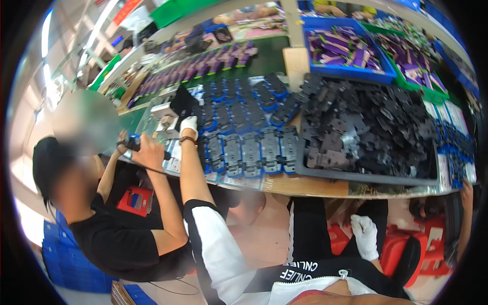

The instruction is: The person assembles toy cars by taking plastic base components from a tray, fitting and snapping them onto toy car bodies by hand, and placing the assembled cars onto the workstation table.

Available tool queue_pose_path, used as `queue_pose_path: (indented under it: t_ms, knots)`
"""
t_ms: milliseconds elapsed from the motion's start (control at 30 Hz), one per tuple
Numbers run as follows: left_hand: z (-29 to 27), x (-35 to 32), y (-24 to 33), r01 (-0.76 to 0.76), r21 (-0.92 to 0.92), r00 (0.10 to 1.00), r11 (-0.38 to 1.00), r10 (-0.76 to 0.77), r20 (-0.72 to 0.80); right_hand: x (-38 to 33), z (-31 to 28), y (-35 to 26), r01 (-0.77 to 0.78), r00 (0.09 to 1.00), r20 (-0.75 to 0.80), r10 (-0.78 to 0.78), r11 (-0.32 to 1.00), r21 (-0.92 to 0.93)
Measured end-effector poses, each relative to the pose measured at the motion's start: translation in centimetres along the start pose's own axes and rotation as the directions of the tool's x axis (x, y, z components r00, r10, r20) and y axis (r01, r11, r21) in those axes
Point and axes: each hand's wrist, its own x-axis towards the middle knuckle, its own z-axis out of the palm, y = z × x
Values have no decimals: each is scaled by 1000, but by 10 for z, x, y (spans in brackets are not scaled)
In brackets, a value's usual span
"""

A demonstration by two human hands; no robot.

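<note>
My left hand (188,125), in a white glove, reaches over the table to the lower edge of a dark upright panel (183,103). Its fingers are partly hidden, and I cannot make out a grip. Just left of it is a small pale metal block (166,121). To its right, black plastic car-like chassis with blue edges (233,155) lie in rows. My right hand (364,235), also white-gloved, rests low over my lap with its fingers curled and nothing visible in them.
A big black tray (366,177) heaped with black plastic parts stands at the right. Behind it are a blue bin (351,72) and a green bin (432,95) of purple parts. At left, a co-worker's hand (151,152) is by a corded blue-and-black tool (134,142).
</note>
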Motion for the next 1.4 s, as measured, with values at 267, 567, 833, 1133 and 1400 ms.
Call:
queue_pose_path:
  t_ms: [267,567,833,1133,1400]
  knots:
    - [5,-8,-6,-128,354,984,926,164,-73,44,-85,-1,174,929,-272,-251,945,-277]
    - [-83,-201,123,-371,-779,838,505,-179,-516,63,-259,131,-560,515,-857,-5,756,-340]
    - [-79,-429,321,-363,-931,919,28,172,-354,96,-299,197,-388,737,-664,-123,727,-566]
    - [-18,-500,437,531,-587,757,-611,653,5,53,-267,-7,5,811,-524,-260,899,-437]
    - [-45,-496,438,431,-343,902,-835,414,126,61,-152,-75,498,858,291,-423,823,-272]
